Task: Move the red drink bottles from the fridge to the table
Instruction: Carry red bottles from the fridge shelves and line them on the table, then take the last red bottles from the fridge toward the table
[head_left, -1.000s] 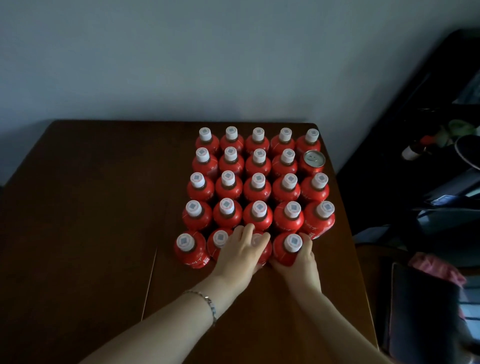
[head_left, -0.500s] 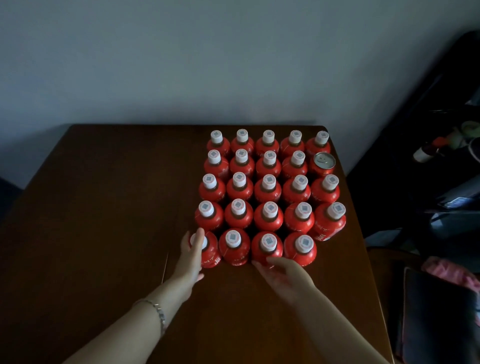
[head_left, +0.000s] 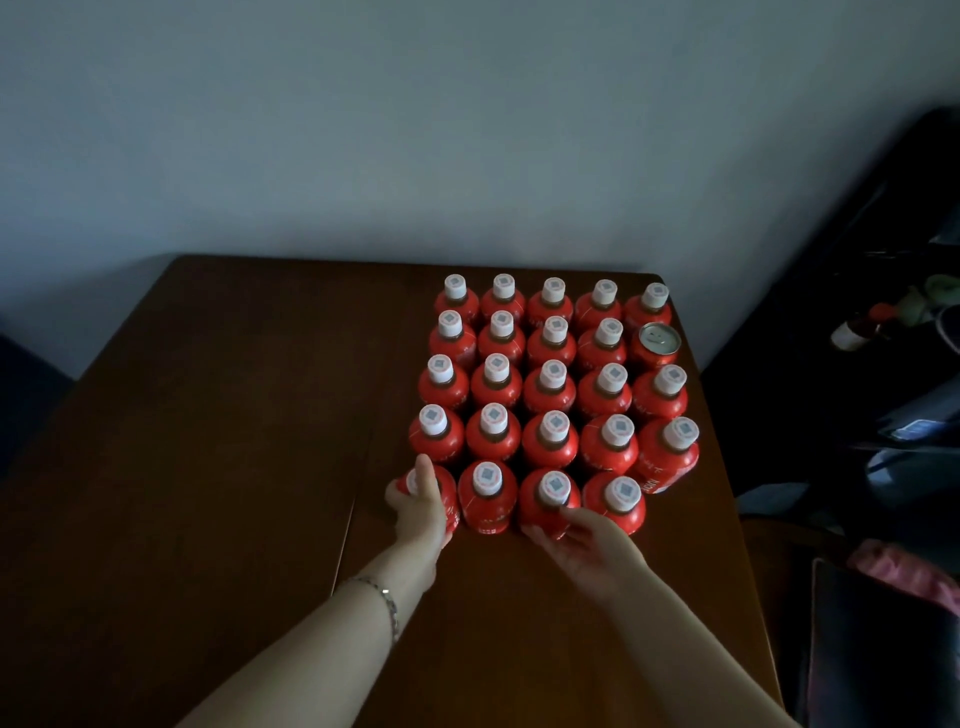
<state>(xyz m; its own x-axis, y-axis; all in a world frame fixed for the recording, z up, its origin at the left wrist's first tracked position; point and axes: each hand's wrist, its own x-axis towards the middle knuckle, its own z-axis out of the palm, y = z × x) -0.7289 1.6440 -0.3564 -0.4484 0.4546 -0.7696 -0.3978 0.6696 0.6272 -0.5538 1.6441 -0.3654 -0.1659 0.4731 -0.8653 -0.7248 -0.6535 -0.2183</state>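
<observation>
Several red drink bottles (head_left: 550, 387) with white caps stand upright in tight rows on the right half of a dark brown wooden table (head_left: 218, 441). One red can (head_left: 657, 345) sits among them on the right side. My left hand (head_left: 418, 506) wraps around the front-left bottle (head_left: 451, 506), covering its cap in part. My right hand (head_left: 582, 540) is open with spread fingers, its fingertips touching the base of a front-row bottle (head_left: 548, 501).
A grey wall rises behind the table. Dark furniture with a small bottle (head_left: 857, 330) and clutter stands to the right. A dark chair with pink cloth (head_left: 904, 571) is at the lower right, close to the table's right edge.
My left hand moved from the middle front bottles to the front-left bottle and closed around it. My right hand let go of its front bottle and drew back slightly, open.
</observation>
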